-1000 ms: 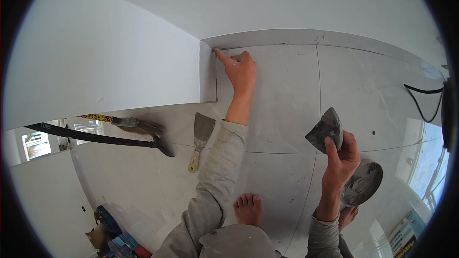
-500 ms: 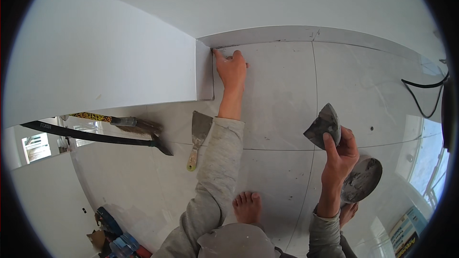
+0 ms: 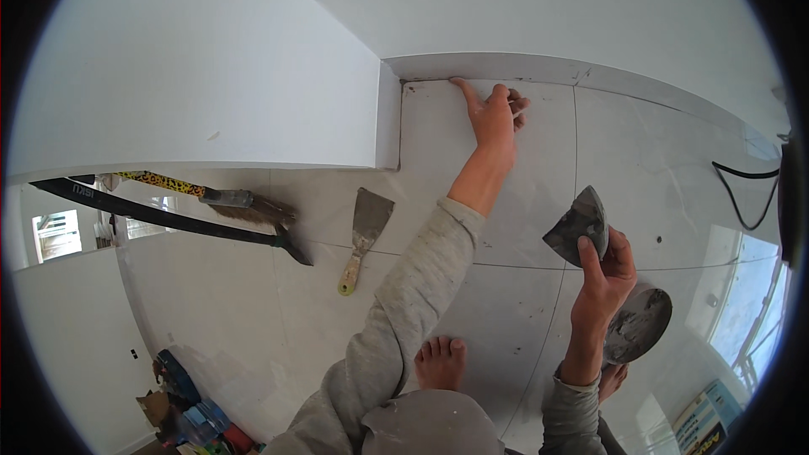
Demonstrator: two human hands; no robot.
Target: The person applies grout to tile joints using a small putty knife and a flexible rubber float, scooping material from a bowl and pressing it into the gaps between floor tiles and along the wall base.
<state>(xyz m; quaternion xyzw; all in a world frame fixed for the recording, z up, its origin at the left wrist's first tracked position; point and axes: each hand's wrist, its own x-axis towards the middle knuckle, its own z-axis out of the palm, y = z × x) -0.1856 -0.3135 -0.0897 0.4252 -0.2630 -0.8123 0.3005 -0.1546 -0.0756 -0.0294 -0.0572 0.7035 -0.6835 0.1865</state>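
My left hand reaches to the foot of the back wall. One outstretched digit touches the seam between floor tile and skirting; the other fingers curl round something small and pale that I cannot make out. Between the thumb and fingers of my right hand is a curved dark piece, pointed at the top and smeared with grey, held above the tiles. Just below that hand, partly hidden by it, a round bowl holds grey paste. A putty knife lies on the floor left of my left forearm.
A white cabinet-like block stands at the left, its corner near my left arm. Beside it are a brush and a long black-handled tool. Black cable hangs at the right. Tools lie lower left, a box lower right.
My left hand has slid right along the skirting seam, away from the inner corner. My right hand keeps the curved piece in nearly the same place. The view has shifted slightly.
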